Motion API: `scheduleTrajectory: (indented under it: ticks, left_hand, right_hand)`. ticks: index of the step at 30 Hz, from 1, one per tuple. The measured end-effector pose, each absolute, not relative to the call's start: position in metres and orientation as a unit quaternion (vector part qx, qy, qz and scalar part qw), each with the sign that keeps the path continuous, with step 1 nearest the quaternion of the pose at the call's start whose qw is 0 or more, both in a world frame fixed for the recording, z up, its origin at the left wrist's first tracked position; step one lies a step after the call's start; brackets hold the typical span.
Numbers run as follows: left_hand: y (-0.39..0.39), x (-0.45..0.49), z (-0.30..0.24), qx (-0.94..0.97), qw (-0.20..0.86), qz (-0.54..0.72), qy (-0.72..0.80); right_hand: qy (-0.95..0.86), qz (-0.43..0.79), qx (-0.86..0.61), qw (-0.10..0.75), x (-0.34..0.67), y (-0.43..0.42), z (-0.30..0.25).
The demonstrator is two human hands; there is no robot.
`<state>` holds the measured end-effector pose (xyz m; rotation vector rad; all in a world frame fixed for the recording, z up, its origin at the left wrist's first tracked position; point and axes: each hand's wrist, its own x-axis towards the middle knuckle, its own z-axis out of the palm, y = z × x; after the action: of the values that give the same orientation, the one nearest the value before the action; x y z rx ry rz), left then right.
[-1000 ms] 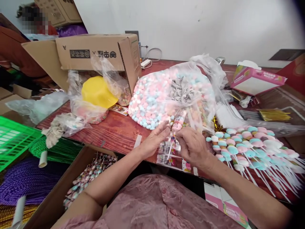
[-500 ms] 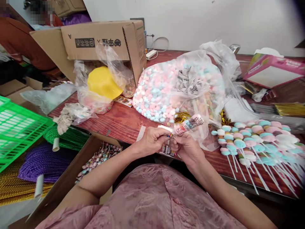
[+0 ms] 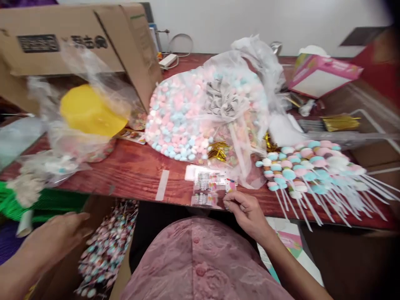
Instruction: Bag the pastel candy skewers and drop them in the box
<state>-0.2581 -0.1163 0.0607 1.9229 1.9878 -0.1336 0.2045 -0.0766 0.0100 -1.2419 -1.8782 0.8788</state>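
Observation:
My right hand (image 3: 246, 212) rests at the table's front edge, fingers curled and pinched at the near corner of a small stack of clear printed bags (image 3: 208, 187). My left hand (image 3: 59, 235) is low on the left, blurred, fingers stretched out with nothing seen in them. It hovers over an open cardboard box of wrapped marshmallow lollipops (image 3: 108, 250). To the right of the stack lies a fan of unwrapped pastel marshmallow lollipops (image 3: 309, 168) on white sticks.
A big clear sack of pink and blue marshmallows (image 3: 190, 116) fills the middle of the red wooden table (image 3: 137, 171). Gold twist ties (image 3: 218, 151) lie by it. A bagged yellow lid (image 3: 89, 110), a cardboard carton (image 3: 78, 41) and a pink box (image 3: 321, 75) stand farther back.
My hands have parted. The left hand swung down left to the box of wrapped lollipops, and the wrapped lollipop it held is gone from view. The right hand dropped to the bag stack.

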Motion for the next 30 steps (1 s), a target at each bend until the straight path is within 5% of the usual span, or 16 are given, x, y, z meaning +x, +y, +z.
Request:
scheduleTrajectory:
  ticks: [4, 7, 14, 23, 26, 30]
  left_hand:
    - [-0.077, -0.097, 0.045, 0.861, 0.135, 0.069, 0.486]
    - [-0.058, 0.014, 0.039, 0.942, 0.089, 0.022, 0.322]
    - [-0.047, 0.04, 0.012, 0.958, -0.02, -0.022, 0.284]
    - [-0.037, 0.032, 0.033, 0.96, 0.061, -0.06, 0.267]
    - [-0.033, 0.037, 0.031, 0.964, 0.042, -0.055, 0.258]
    - [-0.036, 0.045, 0.018, 0.958, 0.005, -0.018, 0.286]
  right_hand:
    - [-0.763, 0.186, -0.507, 0.356, 0.208, -0.069, 0.019]
    - [-0.78, 0.022, -0.537, 0.32, 0.224, -0.071, 0.028]
    - [-0.655, -0.181, -0.632, 0.371, 0.329, -0.108, 0.041]
    - [-0.787, -0.263, -0.553, 0.076, 0.341, -0.07, 0.055]
    - [-0.779, -0.251, -0.552, 0.163, 0.351, -0.061, 0.052]
    - [-0.698, -0.125, -0.586, 0.392, 0.357, -0.067, 0.061]
